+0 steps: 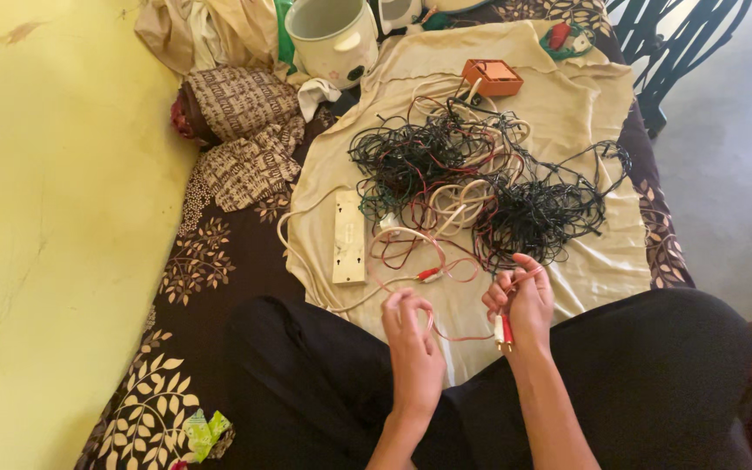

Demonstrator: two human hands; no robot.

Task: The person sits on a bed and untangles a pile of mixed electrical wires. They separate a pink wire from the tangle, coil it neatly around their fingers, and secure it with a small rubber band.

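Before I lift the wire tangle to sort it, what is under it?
The wire tangle lies on a cream cloth, which is spread over a brown leaf-patterned sheet. Anything beneath the dense middle is covered and cannot be seen.

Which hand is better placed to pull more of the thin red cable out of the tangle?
Probably the right hand: it sits at the edge of the wire tangle and already pinches the red cable beside its red and white plugs. The left hand holds the cable's slack nearer the lap.

Soft daylight, brightest on the floor [724,165] at upper right; shadows weak, no glare; focus fair, slight blur and wide-angle stretch toward edges.
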